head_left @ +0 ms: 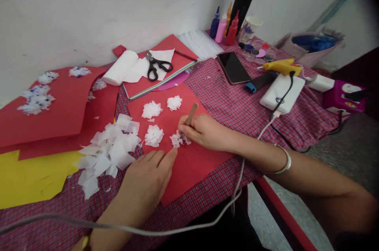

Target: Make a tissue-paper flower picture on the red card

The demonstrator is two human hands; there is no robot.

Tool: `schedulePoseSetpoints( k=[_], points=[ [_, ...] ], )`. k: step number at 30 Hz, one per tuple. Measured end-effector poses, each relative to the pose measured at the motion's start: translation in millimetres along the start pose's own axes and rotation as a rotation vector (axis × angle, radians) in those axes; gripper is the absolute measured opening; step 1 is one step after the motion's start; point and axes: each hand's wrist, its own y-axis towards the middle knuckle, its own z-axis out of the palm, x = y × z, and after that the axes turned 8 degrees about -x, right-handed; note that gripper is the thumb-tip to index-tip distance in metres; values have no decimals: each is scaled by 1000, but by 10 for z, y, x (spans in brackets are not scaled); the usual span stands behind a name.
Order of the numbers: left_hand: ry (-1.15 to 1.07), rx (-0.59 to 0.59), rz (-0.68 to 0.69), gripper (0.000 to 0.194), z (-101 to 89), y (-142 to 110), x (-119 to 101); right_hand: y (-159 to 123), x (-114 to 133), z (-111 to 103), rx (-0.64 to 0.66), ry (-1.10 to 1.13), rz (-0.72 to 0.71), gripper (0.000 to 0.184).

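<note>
My right hand (201,130) is closed around a flat wooden craft stick (192,112), its lower end hidden by my fingers over a small cluster of white tissue pieces (177,139). My left hand (151,174) lies with its fingers stretched out on the red paper sheet (192,172), its foremost fingertip at the edge of that same cluster. Farther up the sheet are white tissue puffs (154,135). Left of the sheet, close to my left hand, is a loose heap of white tissue squares (114,146).
Red sheets (68,120) with blue-specked puffs and yellow paper (35,180) lie left. Scissors (156,65) and a tissue roll (122,67) are behind. A phone (233,68), glue gun (278,67), white power bank (282,93) and paint bottles (232,29) stand right. A cable (177,232) crosses in front.
</note>
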Motion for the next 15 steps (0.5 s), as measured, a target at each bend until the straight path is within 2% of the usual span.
schedulePoseSetpoints(
  k=[3,7,15],
  points=[
    [-55,-16,-18,17,7,203,2,14,-11,-11,-8,-2,6,24],
    [-140,-26,-103,2,127,382,16,35,5,-31,-2,6,39,24],
    [-112,3,-113,15,213,434,171,70,-7,-45,-40,36,76,23]
  ],
)
